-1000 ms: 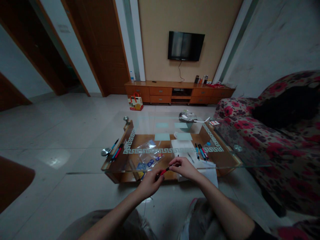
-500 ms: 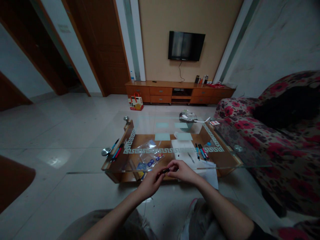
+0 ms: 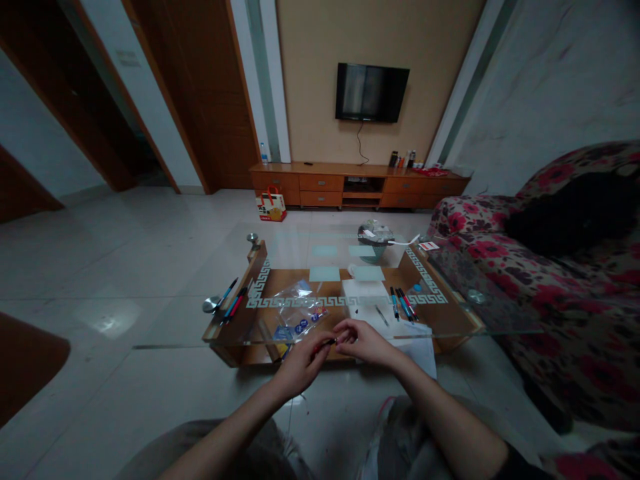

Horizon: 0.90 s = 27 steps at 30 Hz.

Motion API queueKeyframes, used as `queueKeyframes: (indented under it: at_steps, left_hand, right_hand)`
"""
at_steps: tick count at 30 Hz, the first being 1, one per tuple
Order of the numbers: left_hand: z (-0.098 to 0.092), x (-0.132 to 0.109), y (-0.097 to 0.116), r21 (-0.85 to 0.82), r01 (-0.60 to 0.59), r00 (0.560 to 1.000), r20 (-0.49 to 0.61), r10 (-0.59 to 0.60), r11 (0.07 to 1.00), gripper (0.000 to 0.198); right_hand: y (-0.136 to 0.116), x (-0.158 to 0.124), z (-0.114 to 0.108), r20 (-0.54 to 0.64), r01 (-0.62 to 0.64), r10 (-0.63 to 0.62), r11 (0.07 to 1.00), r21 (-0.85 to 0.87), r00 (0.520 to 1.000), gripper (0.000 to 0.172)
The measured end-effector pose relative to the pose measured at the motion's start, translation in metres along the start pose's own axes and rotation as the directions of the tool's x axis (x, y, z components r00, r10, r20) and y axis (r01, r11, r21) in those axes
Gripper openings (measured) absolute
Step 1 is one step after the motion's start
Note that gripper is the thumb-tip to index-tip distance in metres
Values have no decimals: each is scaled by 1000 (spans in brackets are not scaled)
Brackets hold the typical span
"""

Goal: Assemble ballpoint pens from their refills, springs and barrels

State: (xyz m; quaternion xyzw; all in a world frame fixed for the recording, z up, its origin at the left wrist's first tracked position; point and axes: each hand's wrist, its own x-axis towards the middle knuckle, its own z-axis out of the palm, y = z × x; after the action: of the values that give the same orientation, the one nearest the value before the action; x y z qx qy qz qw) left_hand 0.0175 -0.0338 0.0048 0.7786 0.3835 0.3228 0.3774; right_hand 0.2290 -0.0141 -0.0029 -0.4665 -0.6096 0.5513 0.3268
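Observation:
Just over the near edge of the glass table point(image 3: 170, 345), my left hand point(image 3: 300, 365) closes round a slim pen point(image 3: 324, 344) with red and dark parts. Much of it is hidden by the fingers. My right hand point(image 3: 367, 342) is curled, its fingertips pinched at the pen's other end; any small part between them is too small to make out. Beyond the hands lie a clear plastic bag point(image 3: 295, 303) and a thin pen-like piece point(image 3: 382, 315). Several blue, red and black pens point(image 3: 404, 304) form a group on the right.
More pens point(image 3: 234, 305) lie at the table's left side. White paper point(image 3: 417, 350) reaches over its near edge. Behind the table stand a waste bin point(image 3: 376, 233), a paper gift bag point(image 3: 271, 205) and a low TV cabinet point(image 3: 320, 181). A flowered sofa point(image 3: 560, 267) is to the right.
More of the pen's red part shows in my left hand, and its dark end has shifted slightly between my fingertips. Both hands stay in nearly the same place.

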Motion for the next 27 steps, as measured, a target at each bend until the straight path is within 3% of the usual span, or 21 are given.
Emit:
queueKeyframes:
  at_steps: [15, 27]
  left_hand:
    - [-1, -2, 4, 108, 17, 1000, -18, -15, 994, 23]
    - [2, -3, -5, 164, 43, 999, 13, -46, 985, 18]
  right_hand:
    - [6, 0, -1, 19, -12, 12, 999, -32, 1000, 41]
    - [7, 1, -1, 22, -13, 15, 997, -77, 1000, 43]
